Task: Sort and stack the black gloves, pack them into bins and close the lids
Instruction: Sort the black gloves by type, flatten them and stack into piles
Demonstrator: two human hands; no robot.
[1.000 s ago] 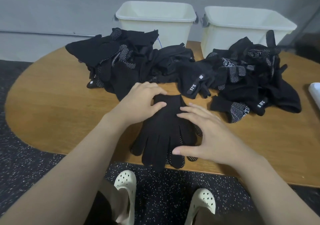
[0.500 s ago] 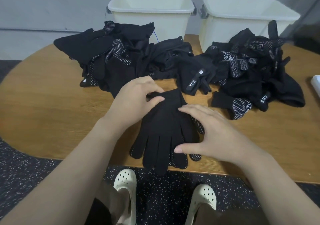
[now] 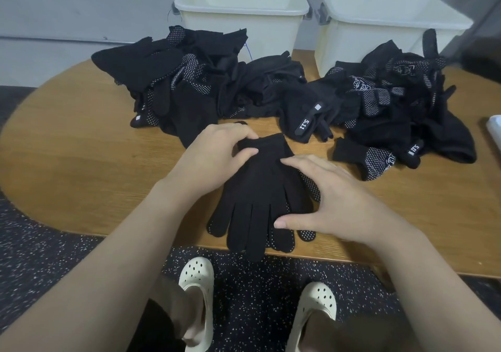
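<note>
A small stack of black gloves (image 3: 260,202) lies flat at the table's near edge, fingertips hanging just over it. My left hand (image 3: 214,156) pinches the cuff of the top glove between thumb and fingers. My right hand (image 3: 328,197) lies flat on the stack's right side, fingers straight, thumb along the glove fingers. Behind the stack, loose black gloves form a left pile (image 3: 184,80) and a right pile (image 3: 393,107). Two open cream bins stand at the back, the left bin (image 3: 241,15) and the right bin (image 3: 385,26).
The wooden table (image 3: 67,156) has a rounded left end and a near edge just above my feet. A white object (image 3: 494,129) pokes in at the right edge. A grey wall stands behind the bins. Speckled dark floor lies below.
The view has shifted slightly. My left hand's fingers have curled tighter onto the top glove's cuff. My right hand stays flat on the stack.
</note>
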